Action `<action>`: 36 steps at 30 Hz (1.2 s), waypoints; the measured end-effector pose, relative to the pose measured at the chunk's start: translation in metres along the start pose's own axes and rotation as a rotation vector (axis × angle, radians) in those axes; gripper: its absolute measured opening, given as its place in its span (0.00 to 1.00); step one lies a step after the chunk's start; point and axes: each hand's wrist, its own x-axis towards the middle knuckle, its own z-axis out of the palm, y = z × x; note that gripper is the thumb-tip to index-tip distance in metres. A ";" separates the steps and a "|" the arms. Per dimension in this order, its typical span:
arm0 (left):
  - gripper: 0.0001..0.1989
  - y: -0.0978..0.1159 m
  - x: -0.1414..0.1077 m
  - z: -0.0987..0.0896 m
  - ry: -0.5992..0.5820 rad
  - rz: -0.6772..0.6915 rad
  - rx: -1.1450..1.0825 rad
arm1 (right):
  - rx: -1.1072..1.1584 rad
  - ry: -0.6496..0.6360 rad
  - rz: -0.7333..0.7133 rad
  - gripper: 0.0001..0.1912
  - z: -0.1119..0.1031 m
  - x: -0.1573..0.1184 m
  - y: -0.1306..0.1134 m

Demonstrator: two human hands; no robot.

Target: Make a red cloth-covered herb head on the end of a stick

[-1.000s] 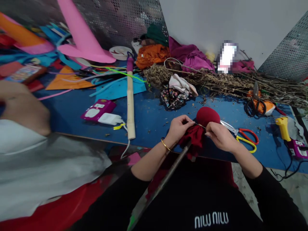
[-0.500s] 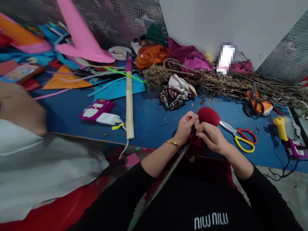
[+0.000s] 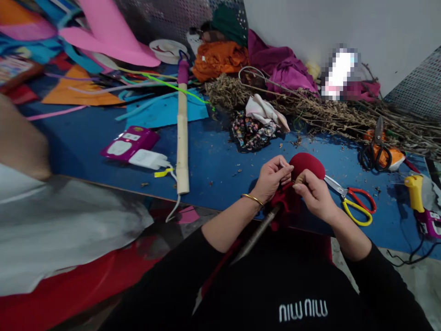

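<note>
A rounded dark red cloth bundle (image 3: 308, 166) lies at the table's front edge, its loose cloth hanging below. My left hand (image 3: 273, 178), with a gold bangle at the wrist, pinches at the narrow part of the bundle. Close beside it, my right hand (image 3: 314, 192) has thumb and forefinger pressed together on the bundle's near side. What each pinch holds is too small to make out. A thin stick (image 3: 257, 234) runs from under the cloth down towards my lap. Scissors with red and yellow handles (image 3: 358, 206) lie right of the bundle.
A bamboo piece (image 3: 183, 138) and a purple device (image 3: 129, 143) lie left on the blue table (image 3: 220, 172). Dried twigs (image 3: 310, 108) and cloths stretch along the back. Black scissors (image 3: 377, 149) and a yellow glue gun (image 3: 414, 191) are right. Another person's sleeve (image 3: 62, 230) is left.
The view has shifted, so the table's things sit differently in it. My hands are still pinched at the bundle, now slightly farther apart. More of the loose red cloth shows beneath them.
</note>
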 end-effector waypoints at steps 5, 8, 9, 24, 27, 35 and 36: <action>0.23 0.002 0.001 -0.001 0.020 -0.019 -0.016 | -0.042 -0.019 -0.019 0.09 0.001 0.003 -0.002; 0.23 0.001 0.002 -0.002 0.024 -0.035 -0.026 | -0.048 -0.031 -0.010 0.10 -0.001 0.002 0.001; 0.23 0.001 0.003 -0.002 0.026 -0.042 -0.038 | -0.045 -0.029 -0.002 0.10 -0.001 0.002 0.003; 0.19 0.008 -0.002 -0.013 0.125 0.000 0.073 | -0.299 0.181 0.060 0.10 0.017 0.003 -0.009; 0.16 0.016 -0.002 -0.016 0.135 0.182 0.306 | -0.291 0.160 0.141 0.11 0.013 0.012 -0.011; 0.09 0.046 -0.014 -0.006 -0.136 0.708 0.893 | -0.479 0.145 0.118 0.04 0.017 0.017 -0.012; 0.07 0.046 -0.015 -0.006 -0.157 0.705 0.892 | -0.451 0.148 0.116 0.04 0.017 0.017 -0.012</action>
